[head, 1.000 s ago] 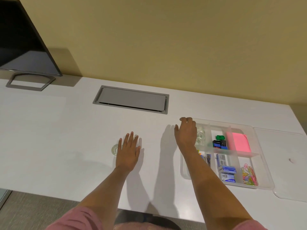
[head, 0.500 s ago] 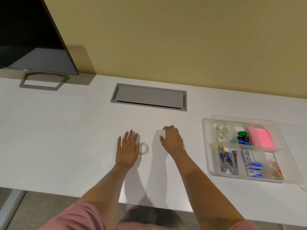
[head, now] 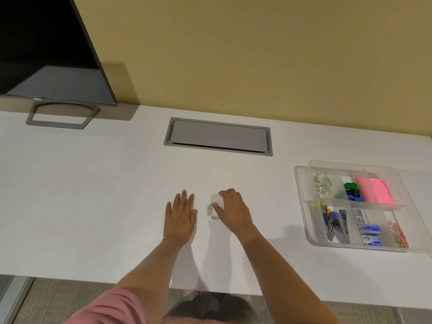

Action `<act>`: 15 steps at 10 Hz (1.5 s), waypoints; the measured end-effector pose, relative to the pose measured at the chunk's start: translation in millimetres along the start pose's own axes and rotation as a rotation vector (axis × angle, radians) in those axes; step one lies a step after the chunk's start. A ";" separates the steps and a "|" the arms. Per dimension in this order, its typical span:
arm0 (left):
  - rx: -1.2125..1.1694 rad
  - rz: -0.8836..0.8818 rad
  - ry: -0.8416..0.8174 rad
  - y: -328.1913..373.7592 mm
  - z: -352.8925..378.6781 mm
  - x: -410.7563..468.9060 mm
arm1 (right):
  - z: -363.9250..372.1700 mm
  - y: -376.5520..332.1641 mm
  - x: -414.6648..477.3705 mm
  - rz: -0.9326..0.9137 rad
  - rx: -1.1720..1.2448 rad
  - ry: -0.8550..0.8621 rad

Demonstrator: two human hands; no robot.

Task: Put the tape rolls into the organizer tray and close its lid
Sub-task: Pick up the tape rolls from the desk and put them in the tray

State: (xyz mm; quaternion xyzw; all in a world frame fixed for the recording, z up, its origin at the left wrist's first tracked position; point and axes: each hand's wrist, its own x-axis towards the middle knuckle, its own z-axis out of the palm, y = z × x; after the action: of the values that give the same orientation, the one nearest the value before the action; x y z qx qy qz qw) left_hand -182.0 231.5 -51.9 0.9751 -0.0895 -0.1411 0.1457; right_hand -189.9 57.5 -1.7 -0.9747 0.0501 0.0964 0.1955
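The right hand curls half-open over a clear tape roll on the white desk, thumb at its rim; whether it grips is unclear. The left hand lies flat, empty. More hazy rolls sit in the organizer tray, whose lid is cut off at the right edge

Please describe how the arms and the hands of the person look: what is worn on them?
Both forearms are bare. The left hand and right hand wear no gloves, and no watch or bracelet shows on either wrist. Short pink sleeves cover the upper arms at the bottom of the picture. Rings, if any, are too small to tell.
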 end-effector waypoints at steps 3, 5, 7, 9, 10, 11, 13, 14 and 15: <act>0.023 0.008 -0.010 -9.8 -3.7 5.6 | 14.0 -2.5 -9.7 -0.143 -0.014 -0.112; 0.000 0.026 -0.014 -11.0 -4.4 6.2 | 14.9 -0.8 -10.7 -0.194 -0.027 -0.146; 0.030 0.026 -0.030 -10.4 -5.4 6.0 | 11.0 2.0 -7.0 -0.122 0.083 -0.051; 0.039 0.068 -0.057 -1.6 -6.2 11.3 | -7.5 16.3 -0.5 -0.034 0.148 0.081; 0.042 0.101 -0.072 13.8 -1.3 13.7 | -24.9 31.6 5.1 0.008 0.154 0.143; 0.031 0.120 -0.075 26.2 3.8 14.3 | -39.0 45.9 9.7 0.051 0.163 0.191; 0.050 0.145 -0.091 63.0 15.3 18.7 | -80.9 101.8 13.6 0.236 0.249 0.375; 0.052 0.154 -0.097 91.8 22.4 20.6 | -107.3 145.5 11.1 0.328 0.276 0.478; 0.045 0.158 -0.104 111.2 26.9 22.0 | -122.0 173.2 9.4 0.394 0.283 0.506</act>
State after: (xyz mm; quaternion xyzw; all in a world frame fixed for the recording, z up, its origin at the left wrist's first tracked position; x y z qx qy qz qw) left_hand -184.2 115.0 -47.6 0.9593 -0.1768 -0.1777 0.1298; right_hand -183.7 -149.8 42.5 -0.9026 0.2968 -0.1205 0.2875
